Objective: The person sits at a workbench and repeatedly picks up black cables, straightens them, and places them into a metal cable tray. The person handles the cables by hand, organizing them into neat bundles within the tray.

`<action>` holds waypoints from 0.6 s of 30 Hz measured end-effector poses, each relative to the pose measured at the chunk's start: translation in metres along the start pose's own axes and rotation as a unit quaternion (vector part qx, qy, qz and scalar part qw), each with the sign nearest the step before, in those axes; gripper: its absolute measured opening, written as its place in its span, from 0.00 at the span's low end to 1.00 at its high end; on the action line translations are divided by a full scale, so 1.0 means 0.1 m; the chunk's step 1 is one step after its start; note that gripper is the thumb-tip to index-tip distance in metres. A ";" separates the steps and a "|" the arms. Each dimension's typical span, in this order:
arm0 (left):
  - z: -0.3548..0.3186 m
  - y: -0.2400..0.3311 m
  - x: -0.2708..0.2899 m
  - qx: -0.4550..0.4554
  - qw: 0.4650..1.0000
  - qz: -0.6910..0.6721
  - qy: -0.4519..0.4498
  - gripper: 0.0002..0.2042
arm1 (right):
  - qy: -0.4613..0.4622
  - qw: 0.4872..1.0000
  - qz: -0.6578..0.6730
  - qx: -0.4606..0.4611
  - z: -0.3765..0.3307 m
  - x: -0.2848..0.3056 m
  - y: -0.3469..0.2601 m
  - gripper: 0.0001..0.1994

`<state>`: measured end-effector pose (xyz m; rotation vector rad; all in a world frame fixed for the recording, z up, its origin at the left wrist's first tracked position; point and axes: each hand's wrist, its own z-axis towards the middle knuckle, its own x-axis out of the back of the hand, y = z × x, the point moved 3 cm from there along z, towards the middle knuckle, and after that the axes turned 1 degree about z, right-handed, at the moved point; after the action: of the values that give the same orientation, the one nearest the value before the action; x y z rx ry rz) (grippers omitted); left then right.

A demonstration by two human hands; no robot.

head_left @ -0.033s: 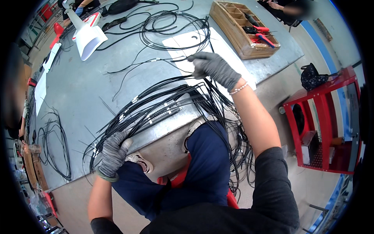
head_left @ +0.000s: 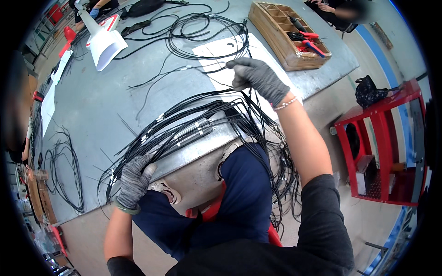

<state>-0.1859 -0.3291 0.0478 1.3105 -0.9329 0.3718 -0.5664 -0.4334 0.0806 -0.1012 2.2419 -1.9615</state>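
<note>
Landmark: wooden tray (head_left: 276,43) with red-handled tools, at the far right corner of the surface (head_left: 115,106)
Cable bundle: black cables (head_left: 193,122) fan across the surface on the near side of the tray; one end hangs off the near edge over the person's lap
Right hand (head_left: 258,78): gloved, grip pinched on a few strands, raised above the white sheet (head_left: 221,55) just nearside of the tray
Left hand (head_left: 133,179): gloved, grip closed around the bundle's other end, at the near edge, well apart from the tray
Risk, tangling: lifted strands cross the fan; pulling may knot them
Risk, slipping: hanging loops may drag the bundle off the edge
Risk, snagging: loose coil (head_left: 202,32) left of the tray may catch
</note>
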 end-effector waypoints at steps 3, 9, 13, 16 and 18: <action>-0.04 -0.07 -0.02 -0.002 1.000 -0.009 0.027 0.14 | -0.005 0.996 0.074 0.050 -0.01 0.13 -0.10 0.20; 0.00 -0.12 -0.03 0.036 0.999 0.020 0.004 0.16 | 0.014 0.988 -0.127 -0.092 0.00 0.06 -0.07 0.19; 0.14 -0.10 0.05 0.022 0.990 0.138 -0.011 0.15 | 0.095 0.975 -0.180 -0.088 0.12 -0.10 -0.21 0.14; 0.19 -0.24 0.04 0.000 0.977 0.195 -0.087 0.17 | 0.096 0.987 -0.124 0.010 0.07 -0.27 -0.16 0.12; 0.28 -0.16 0.05 0.012 0.956 0.245 -0.158 0.19 | 0.108 0.987 -0.118 0.030 0.02 -0.29 0.01 0.12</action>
<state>-0.1825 -0.3604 0.0404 1.1681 -1.5382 0.5653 -0.5376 -0.4309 0.0818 -0.1597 2.3965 -2.2597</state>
